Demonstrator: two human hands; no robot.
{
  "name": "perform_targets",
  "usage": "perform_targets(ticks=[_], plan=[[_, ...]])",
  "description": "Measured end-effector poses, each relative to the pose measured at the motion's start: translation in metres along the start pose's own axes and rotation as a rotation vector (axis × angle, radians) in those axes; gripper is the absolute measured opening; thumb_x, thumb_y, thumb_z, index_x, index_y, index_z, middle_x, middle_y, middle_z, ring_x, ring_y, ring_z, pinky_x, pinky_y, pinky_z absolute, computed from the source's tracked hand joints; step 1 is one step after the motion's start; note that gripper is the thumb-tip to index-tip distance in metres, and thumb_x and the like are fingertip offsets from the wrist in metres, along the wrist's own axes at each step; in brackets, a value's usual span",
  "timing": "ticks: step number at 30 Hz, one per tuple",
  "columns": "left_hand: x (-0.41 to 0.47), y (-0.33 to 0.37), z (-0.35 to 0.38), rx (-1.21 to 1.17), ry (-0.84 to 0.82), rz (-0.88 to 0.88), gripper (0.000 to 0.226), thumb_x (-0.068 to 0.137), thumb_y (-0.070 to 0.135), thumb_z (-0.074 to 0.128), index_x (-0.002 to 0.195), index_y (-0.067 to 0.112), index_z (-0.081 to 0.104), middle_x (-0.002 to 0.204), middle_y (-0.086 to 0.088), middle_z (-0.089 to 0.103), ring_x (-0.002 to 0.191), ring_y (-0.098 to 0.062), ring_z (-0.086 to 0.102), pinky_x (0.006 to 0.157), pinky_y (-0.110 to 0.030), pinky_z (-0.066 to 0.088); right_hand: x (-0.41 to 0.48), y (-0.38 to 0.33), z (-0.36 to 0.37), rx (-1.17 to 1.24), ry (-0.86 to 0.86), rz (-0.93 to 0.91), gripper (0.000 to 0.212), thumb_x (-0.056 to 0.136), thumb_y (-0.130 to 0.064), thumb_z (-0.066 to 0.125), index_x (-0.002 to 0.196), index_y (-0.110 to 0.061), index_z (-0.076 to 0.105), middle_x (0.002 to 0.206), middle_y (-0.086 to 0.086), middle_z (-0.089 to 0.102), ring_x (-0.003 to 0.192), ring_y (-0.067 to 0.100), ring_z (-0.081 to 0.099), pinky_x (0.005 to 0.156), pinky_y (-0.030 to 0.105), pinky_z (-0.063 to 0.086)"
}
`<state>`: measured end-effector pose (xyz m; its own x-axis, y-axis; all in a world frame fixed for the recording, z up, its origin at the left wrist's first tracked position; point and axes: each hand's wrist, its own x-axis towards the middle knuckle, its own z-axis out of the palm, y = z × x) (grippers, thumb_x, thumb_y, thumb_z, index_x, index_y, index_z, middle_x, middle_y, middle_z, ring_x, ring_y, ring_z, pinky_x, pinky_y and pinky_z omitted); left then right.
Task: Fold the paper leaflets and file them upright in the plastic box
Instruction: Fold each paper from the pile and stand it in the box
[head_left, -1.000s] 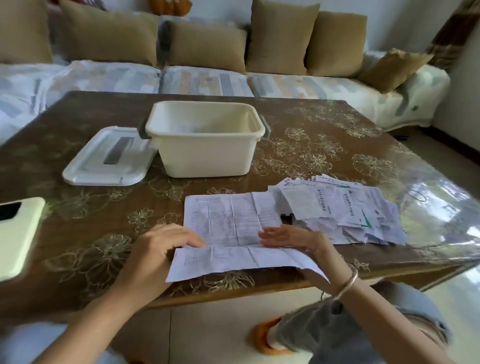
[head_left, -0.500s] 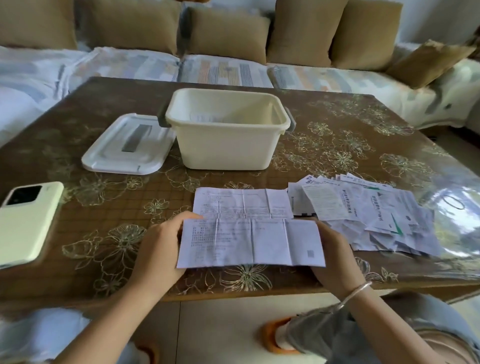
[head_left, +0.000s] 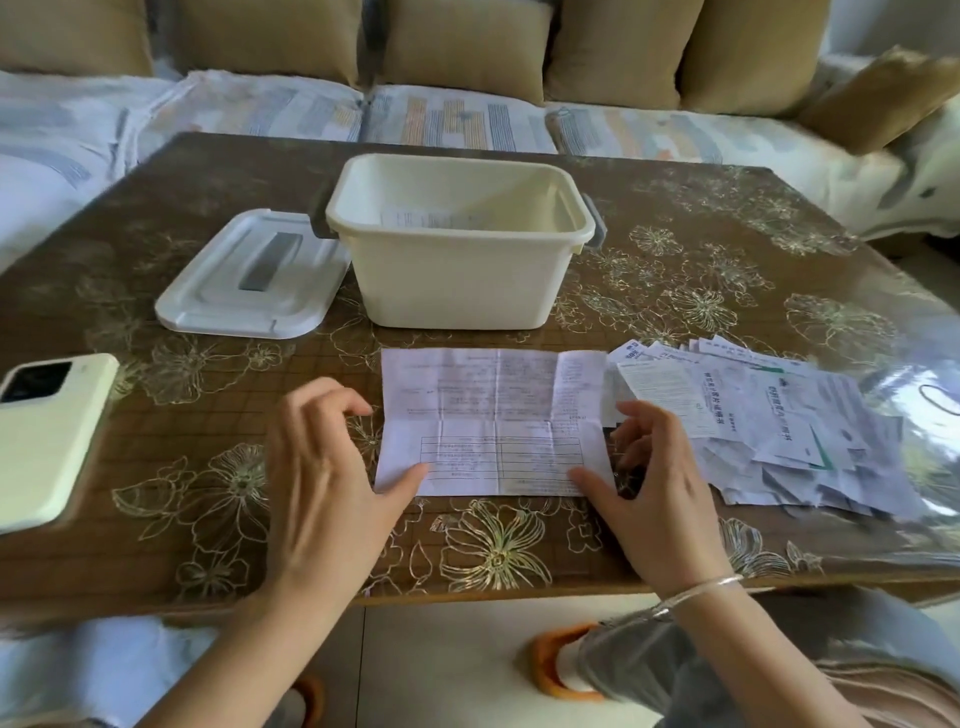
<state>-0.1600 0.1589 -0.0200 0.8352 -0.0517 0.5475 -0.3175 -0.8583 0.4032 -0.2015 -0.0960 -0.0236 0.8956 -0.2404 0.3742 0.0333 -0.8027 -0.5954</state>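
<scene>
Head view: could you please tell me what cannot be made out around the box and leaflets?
All in the head view:
- Plastic box contents: near wall hides all but paper tops; count unclear.
- Open leaflet print: too small to read.
- Leaflet pile: overlapping sheets hide the count.
- Phone: cut off by the left edge.

- A creased leaflet (head_left: 493, 421) lies flat on the table (head_left: 727, 249), just in front of the plastic box (head_left: 452, 280)
- The left hand (head_left: 322, 478) and right hand (head_left: 654, 493) flank it, thumbs touching its near corners, fingers loosely curved
- A leaflet pile (head_left: 779, 431) lies to the right, the lid (head_left: 249, 280) and phone (head_left: 47, 431) to the left
</scene>
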Motion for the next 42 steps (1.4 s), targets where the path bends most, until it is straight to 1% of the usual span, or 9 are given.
perform_targets(ticks=[4, 12, 16, 18, 21, 27, 32, 37, 42], plan=[[0.003, 0.002, 0.001, 0.026, -0.096, 0.218, 0.030, 0.068, 0.024, 0.083, 0.088, 0.019, 0.062, 0.100, 0.003, 0.060, 0.100, -0.020, 0.051, 0.090, -0.033, 0.035, 0.004, -0.001, -0.001, -0.137, -0.036, -0.139, 0.042, 0.073, -0.027, 0.078, 0.108, -0.020, 0.055, 0.104, -0.004, 0.053, 0.093, 0.017, 0.051, 0.077, 0.032, 0.046], [0.021, -0.004, 0.006, 0.019, -0.458, 0.521, 0.049, 0.077, 0.001, 0.072, 0.120, 0.024, 0.067, 0.126, 0.011, 0.064, 0.117, -0.007, 0.059, 0.108, -0.034, 0.037, 0.017, 0.009, -0.008, -0.219, -0.245, -0.435, 0.025, 0.088, -0.046, 0.053, 0.103, -0.032, 0.067, 0.118, -0.018, 0.062, 0.115, 0.009, 0.052, 0.089, 0.031, 0.047], [0.028, -0.005, 0.003, -0.028, -0.514, 0.488, 0.036, 0.090, 0.037, 0.054, 0.123, 0.029, 0.064, 0.129, 0.016, 0.061, 0.119, -0.003, 0.054, 0.108, -0.032, 0.035, 0.023, 0.013, -0.017, -0.179, -0.328, -0.487, 0.044, 0.082, -0.065, 0.050, 0.107, -0.032, 0.067, 0.121, -0.019, 0.061, 0.113, 0.003, 0.054, 0.090, 0.026, 0.046], [0.029, -0.003, 0.001, -0.036, -0.529, 0.464, 0.057, 0.082, 0.067, 0.046, 0.122, 0.031, 0.065, 0.128, 0.018, 0.060, 0.117, -0.001, 0.054, 0.107, -0.024, 0.026, 0.026, 0.013, -0.018, -0.210, -0.305, -0.557, 0.039, 0.084, -0.059, 0.054, 0.103, -0.028, 0.069, 0.116, -0.016, 0.065, 0.108, 0.005, 0.059, 0.086, 0.029, 0.050], [0.030, 0.001, 0.000, -0.044, -0.522, 0.465, 0.071, 0.072, 0.082, 0.047, 0.117, 0.031, 0.067, 0.124, 0.018, 0.063, 0.114, -0.002, 0.056, 0.104, -0.021, 0.025, 0.028, 0.012, -0.018, -0.243, -0.244, -0.680, 0.027, 0.093, -0.042, 0.054, 0.096, -0.022, 0.071, 0.106, -0.011, 0.070, 0.099, 0.007, 0.065, 0.082, 0.030, 0.053], [0.030, -0.010, -0.002, -0.176, -0.512, 0.427, 0.042, 0.082, 0.060, 0.050, 0.111, 0.037, 0.070, 0.122, 0.023, 0.063, 0.115, 0.008, 0.052, 0.100, -0.031, 0.041, 0.027, 0.003, -0.021, -0.122, -0.085, -0.555, 0.026, 0.096, -0.032, 0.050, 0.085, -0.016, 0.068, 0.082, -0.009, 0.069, 0.069, 0.009, 0.065, 0.056, 0.030, 0.054], [0.022, -0.016, -0.008, -0.199, -0.398, 0.484, 0.033, 0.092, 0.043, 0.052, 0.104, 0.025, 0.076, 0.109, 0.017, 0.070, 0.104, 0.002, 0.063, 0.087, -0.035, 0.055, 0.021, 0.003, -0.021, -0.080, -0.290, -0.522, 0.058, 0.074, -0.072, 0.059, 0.107, -0.026, 0.064, 0.114, -0.017, 0.065, 0.103, 0.004, 0.063, 0.086, 0.027, 0.053], [0.020, -0.020, -0.008, -0.179, -0.325, 0.508, 0.036, 0.090, 0.045, 0.058, 0.109, 0.019, 0.073, 0.116, 0.009, 0.069, 0.108, -0.007, 0.064, 0.092, -0.036, 0.052, 0.018, 0.007, -0.014, -0.132, -0.237, -0.606, 0.027, 0.090, -0.038, 0.055, 0.108, -0.023, 0.067, 0.113, -0.012, 0.068, 0.105, 0.009, 0.064, 0.082, 0.036, 0.056], [0.021, -0.021, -0.008, -0.217, -0.300, 0.537, 0.027, 0.087, 0.035, 0.062, 0.101, 0.018, 0.077, 0.105, 0.010, 0.072, 0.100, -0.006, 0.067, 0.085, -0.033, 0.054, 0.017, 0.001, -0.018, 0.026, -0.235, -0.491, 0.023, 0.092, -0.034, 0.052, 0.101, -0.022, 0.070, 0.105, -0.017, 0.069, 0.099, 0.000, 0.065, 0.078, 0.028, 0.057]])
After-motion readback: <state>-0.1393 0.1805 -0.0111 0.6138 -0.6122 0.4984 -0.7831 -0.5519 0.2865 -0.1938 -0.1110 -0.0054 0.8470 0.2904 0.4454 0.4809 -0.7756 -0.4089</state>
